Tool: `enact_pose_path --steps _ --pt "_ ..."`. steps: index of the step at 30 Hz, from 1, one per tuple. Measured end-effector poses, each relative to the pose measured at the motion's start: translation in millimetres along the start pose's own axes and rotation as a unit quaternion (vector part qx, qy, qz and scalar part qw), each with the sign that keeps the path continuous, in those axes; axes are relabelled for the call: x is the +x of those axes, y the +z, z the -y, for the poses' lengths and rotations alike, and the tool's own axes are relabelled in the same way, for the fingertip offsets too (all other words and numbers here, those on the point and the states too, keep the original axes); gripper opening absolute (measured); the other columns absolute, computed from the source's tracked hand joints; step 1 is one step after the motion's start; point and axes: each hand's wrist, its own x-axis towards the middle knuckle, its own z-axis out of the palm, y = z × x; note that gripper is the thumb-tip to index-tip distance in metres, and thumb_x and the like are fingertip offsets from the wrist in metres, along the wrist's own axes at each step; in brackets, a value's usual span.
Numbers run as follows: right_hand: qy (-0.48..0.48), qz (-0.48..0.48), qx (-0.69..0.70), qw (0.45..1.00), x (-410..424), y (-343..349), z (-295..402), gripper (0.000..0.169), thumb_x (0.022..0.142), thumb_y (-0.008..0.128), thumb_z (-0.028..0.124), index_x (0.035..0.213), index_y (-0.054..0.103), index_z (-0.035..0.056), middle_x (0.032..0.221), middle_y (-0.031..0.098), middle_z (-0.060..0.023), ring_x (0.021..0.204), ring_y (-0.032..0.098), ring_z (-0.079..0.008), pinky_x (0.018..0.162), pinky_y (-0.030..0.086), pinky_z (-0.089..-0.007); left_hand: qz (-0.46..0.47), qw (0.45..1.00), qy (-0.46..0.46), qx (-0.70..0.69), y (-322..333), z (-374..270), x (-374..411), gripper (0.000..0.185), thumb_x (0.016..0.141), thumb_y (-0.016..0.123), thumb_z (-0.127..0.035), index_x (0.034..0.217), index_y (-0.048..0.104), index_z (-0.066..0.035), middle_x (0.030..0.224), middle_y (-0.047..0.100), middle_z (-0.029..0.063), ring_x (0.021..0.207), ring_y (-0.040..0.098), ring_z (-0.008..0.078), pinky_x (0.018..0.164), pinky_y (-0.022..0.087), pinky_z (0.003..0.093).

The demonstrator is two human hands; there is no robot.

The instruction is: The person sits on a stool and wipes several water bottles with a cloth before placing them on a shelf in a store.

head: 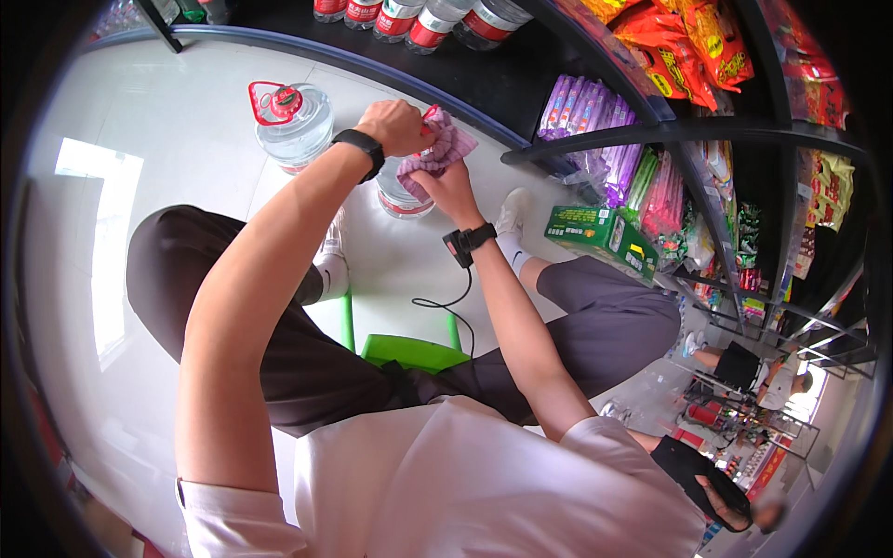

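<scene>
A large clear plastic water bottle (399, 194) with a red label stands on the floor between my feet. My left hand (396, 127) is closed at its top, against the red carrying handle; my fingers partly hide the grip. In my right hand (448, 190) is a pink ribbed cloth (446, 148), pressed around the bottle's neck and shoulder and covering much of the cap. To the left, a second large water bottle (296, 132) stands upright, its red cap and raised red handle showing.
A black shelf (446, 77) holding smaller water bottles runs across the front. Packaged snacks (670, 56) fill racks at right, above a green box (601, 237). A green stool (415, 353) is beneath me. A cable (446, 305) hangs from my right wrist. Other people are at the lower right.
</scene>
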Motion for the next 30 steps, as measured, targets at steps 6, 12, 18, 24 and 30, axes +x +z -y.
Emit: enact_pose_path --steps 6,12,18,24,30 --pt "-0.009 -0.112 -0.045 0.993 3 29 14 0.063 0.068 0.086 0.014 0.125 0.062 0.0013 0.122 0.066 -0.0157 0.115 0.064 -0.0306 0.101 0.050 -0.0388 -0.050 0.998 0.031 0.032 1 16 -5 0.057 0.092 0.060 -0.052 0.077 0.075 0.001 0.074 0.069 0.0245 0.072 0.070 0.0416 0.068 0.058 0.0475" --pt "0.056 -0.255 -0.031 0.965 -30 44 6 0.060 0.070 0.088 0.014 0.123 0.064 -0.0022 0.122 0.069 -0.0173 0.114 0.067 -0.0261 0.098 0.051 -0.0366 -0.048 0.997 0.051 0.019 4 -6 -10 0.050 0.087 0.065 -0.049 0.082 0.076 -0.001 0.075 0.071 0.0233 0.072 0.071 0.0418 0.070 0.059 0.0472" --pt "0.199 -0.268 0.188 0.924 -40 18 -76 0.051 0.105 0.048 0.050 0.128 0.061 0.0064 0.124 0.064 -0.0015 0.113 0.057 -0.0139 0.098 0.046 -0.0341 -0.008 0.998 0.040 0.054 -5 -1 -4 0.046 0.088 0.064 -0.047 0.087 0.078 -0.003 0.081 0.074 0.0193 0.081 0.072 0.0399 0.075 0.059 0.0457" --pt "0.324 -0.132 0.320 0.881 -36 -23 -136 0.072 0.104 0.031 0.070 0.152 0.045 0.0189 0.151 0.052 0.0013 0.138 0.048 -0.0166 0.114 0.040 -0.0416 0.048 0.986 0.107 0.115 2 -36 -13 0.032 0.083 0.065 -0.034 0.089 0.080 -0.007 0.089 0.076 0.0144 0.090 0.075 0.0328 0.076 0.059 0.0421" --pt "0.293 0.130 0.139 0.937 28 -40 -55 0.031 0.102 0.055 0.033 0.118 0.065 0.0084 0.116 0.071 -0.0056 0.109 0.064 -0.0161 0.093 0.051 -0.0310 0.105 0.957 0.059 0.264 35 -75 -40 0.017 0.077 0.074 -0.023 0.093 0.079 -0.020 0.089 0.070 -0.0035 0.089 0.069 0.0172 0.060 0.048 0.0366"
